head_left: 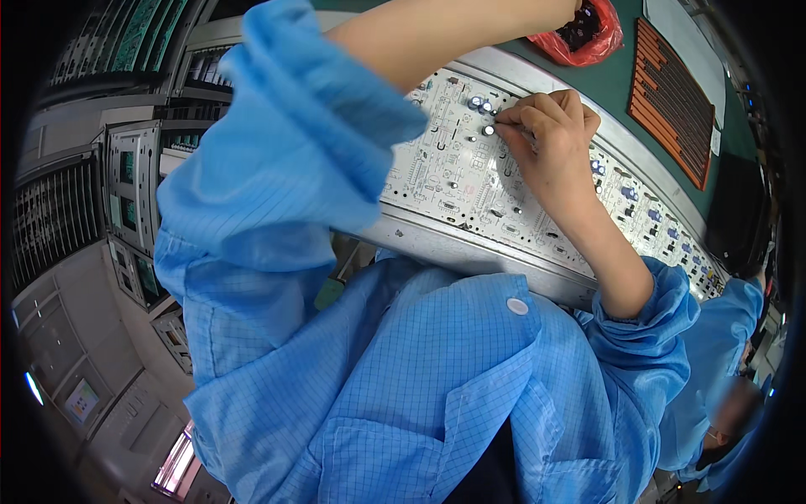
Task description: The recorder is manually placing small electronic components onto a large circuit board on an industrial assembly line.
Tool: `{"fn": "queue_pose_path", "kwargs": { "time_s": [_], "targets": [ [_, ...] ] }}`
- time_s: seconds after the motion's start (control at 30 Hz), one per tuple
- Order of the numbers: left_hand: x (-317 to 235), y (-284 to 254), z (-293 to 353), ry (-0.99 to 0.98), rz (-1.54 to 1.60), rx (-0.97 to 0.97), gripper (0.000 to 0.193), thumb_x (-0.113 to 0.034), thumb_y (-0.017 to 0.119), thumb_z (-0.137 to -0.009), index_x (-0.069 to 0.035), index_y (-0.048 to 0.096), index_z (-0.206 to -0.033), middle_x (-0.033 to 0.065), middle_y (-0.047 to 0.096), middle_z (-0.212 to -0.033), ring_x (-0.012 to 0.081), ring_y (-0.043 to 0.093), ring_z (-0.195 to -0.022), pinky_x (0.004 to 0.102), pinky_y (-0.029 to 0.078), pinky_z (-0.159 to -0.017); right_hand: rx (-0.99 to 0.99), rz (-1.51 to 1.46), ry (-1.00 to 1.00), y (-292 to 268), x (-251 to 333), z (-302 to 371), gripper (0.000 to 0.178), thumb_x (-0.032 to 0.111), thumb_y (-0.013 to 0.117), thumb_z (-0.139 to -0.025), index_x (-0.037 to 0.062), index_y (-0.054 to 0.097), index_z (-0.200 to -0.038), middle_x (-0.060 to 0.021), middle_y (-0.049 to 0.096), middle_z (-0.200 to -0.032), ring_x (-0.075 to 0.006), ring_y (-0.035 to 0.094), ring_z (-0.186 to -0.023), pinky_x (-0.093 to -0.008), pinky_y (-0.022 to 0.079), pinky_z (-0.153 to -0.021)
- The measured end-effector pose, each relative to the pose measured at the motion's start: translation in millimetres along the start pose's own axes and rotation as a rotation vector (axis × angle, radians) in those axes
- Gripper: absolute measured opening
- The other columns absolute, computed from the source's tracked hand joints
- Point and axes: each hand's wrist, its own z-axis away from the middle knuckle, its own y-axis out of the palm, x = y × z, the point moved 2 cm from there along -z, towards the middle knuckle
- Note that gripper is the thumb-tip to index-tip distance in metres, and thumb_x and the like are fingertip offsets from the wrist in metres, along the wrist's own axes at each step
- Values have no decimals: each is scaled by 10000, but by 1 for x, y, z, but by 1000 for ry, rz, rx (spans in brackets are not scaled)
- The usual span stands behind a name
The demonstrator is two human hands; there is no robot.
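Observation:
My right hand (pixel 554 147) is over a white printed circuit board (pixel 428 172), thumb and forefinger pinched together. At their tips is a small dark capacitor (pixel 489 130) with a pale round top, standing on the board. A cluster of blue-and-white capacitors (pixel 480 104) sits just beyond these fingertips. My left forearm reaches across the upper part of the view, and my left hand (pixel 569 8) is at a red plastic bag (pixel 606 44) of small dark parts (pixel 579 29). The top edge of the picture cuts that hand off, so its fingers are hidden.
A metal rail (pixel 420 239) edges the board on my side. More populated boards (pixel 663 223) continue to the right. An orange-brown slatted stack (pixel 672 105) lies on the green bench (pixel 634 139). A co-worker in blue (pixel 714 336) is at the right; racks of boards (pixel 126 189) stand left.

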Motion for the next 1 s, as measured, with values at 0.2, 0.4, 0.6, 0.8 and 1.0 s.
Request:
{"fn": "queue_pose_path", "kwargs": {
  "time_s": [0.2,0.4,0.6,0.8,1.0],
  "targets": [
    [17,-7,37,-242,431,242,214,19,686,-767,134,688,-947,228,699,-796,266,697,-726,316,549,-675,9,12,35,1,0,0,122,103,758,-752,80,721,-865,13,646,-874,-209,508,-909,-385,309,-882],
    [37,0,66,-600,757,492,236,22,682,-799,124,686,-1011,167,712,-803,173,677,-699,261,537,-662,8,31,27,-2,3,0,114,105,750,-756,77,723,-862,12,647,-871,-205,515,-905,-380,309,-890],
    [44,3,74,-651,764,535,267,19,679,-807,120,677,-1055,143,715,-826,139,664,-703,240,535,-671,15,26,-4,-3,2,-3,108,101,749,-754,79,723,-857,15,646,-866,-201,518,-889,-378,312,-887],
    [38,-2,78,-628,707,539,272,11,667,-815,100,681,-1072,139,716,-831,136,659,-698,238,530,-666,24,34,-15,-1,-1,-3,99,97,748,-755,84,722,-849,20,645,-860,-194,522,-888,-380,319,-894],
    [41,-3,89,-642,623,528,222,-34,661,-834,69,700,-1027,107,712,-811,109,642,-715,236,516,-671,55,21,-37,-2,-4,-6,95,92,745,-758,84,722,-850,14,650,-867,-199,531,-909,-383,322,-926]
  ]
}}
